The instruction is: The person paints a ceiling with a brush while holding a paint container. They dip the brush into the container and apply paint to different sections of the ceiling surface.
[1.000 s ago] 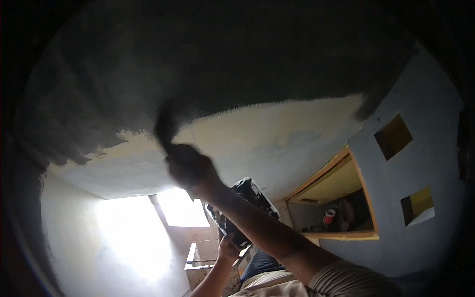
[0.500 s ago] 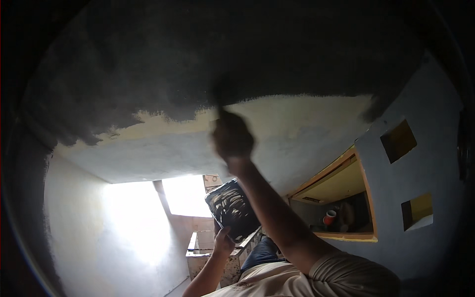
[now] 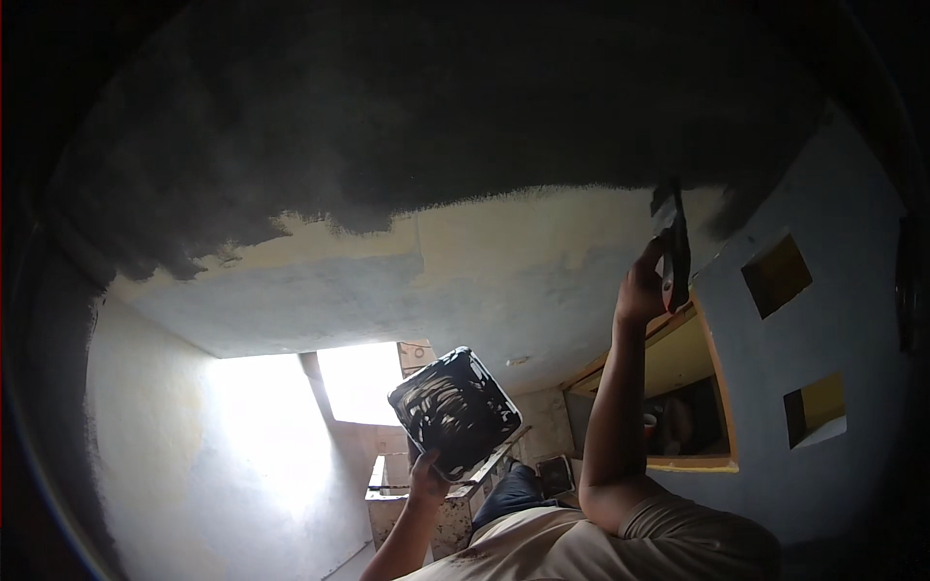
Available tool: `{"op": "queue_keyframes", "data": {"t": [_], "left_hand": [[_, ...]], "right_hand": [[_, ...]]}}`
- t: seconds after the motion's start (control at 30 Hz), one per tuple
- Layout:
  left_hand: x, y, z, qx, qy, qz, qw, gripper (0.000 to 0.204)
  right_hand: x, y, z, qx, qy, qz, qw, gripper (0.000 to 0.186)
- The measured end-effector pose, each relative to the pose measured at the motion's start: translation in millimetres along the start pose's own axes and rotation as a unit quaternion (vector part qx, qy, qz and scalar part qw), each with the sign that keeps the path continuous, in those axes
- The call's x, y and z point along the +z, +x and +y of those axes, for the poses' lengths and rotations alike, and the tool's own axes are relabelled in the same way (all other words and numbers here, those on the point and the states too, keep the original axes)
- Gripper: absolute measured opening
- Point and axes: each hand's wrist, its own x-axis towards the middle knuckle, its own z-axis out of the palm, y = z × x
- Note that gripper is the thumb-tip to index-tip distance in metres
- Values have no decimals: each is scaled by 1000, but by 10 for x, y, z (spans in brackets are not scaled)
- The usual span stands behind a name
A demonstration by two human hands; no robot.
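My raised right hand [image 3: 639, 289] is closed round the handle of a wide, flat paintbrush [image 3: 680, 254]. The brush's dark bristles meet the lower edge of the dark grey painted area [image 3: 542, 116], near its right end. Below that ragged edge runs a cream strip [image 3: 523, 228] of bare surface. Lower down, my left hand [image 3: 427, 478] grips the rim of a square paint tray [image 3: 455, 407], thumb on the near edge. Streaks of black paint coat the inside of the tray, which is tilted toward me.
On the right, a blue-grey wall [image 3: 775, 358] has two square niches and an orange-framed opening [image 3: 728, 426]. A paint-spattered stand or box [image 3: 441, 523] is by my legs. Bright light falls through a window [image 3: 360, 382] at the left.
My right hand and the brush have swung from the middle to the right along the paint edge. The tray has turned slightly and shows more fully.
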Motion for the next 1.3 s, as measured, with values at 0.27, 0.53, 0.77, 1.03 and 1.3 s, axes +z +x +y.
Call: {"op": "queue_keyframes", "data": {"t": [0.27,0.53,0.77,1.03,1.3], "left_hand": [[17,184,-268,-4,36,-45,998,62],[-20,172,-431,-53,29,-46,997,59],[-38,-57,-307,-57,-9,-50,997,62],[-140,172,-347,-31,75,-58,995,74],[-164,435,-383,-56,74,-64,994,62]], "right_hand": [[1172,-1229,-1961,-132,224,-336,905,37],[1146,-576,-1769,78,204,-556,802,62],[-170,660,719,261,304,37,916,36],[72,872,277,171,353,-48,919,26],[-257,602,-118,-75,84,-98,989,24]]}}
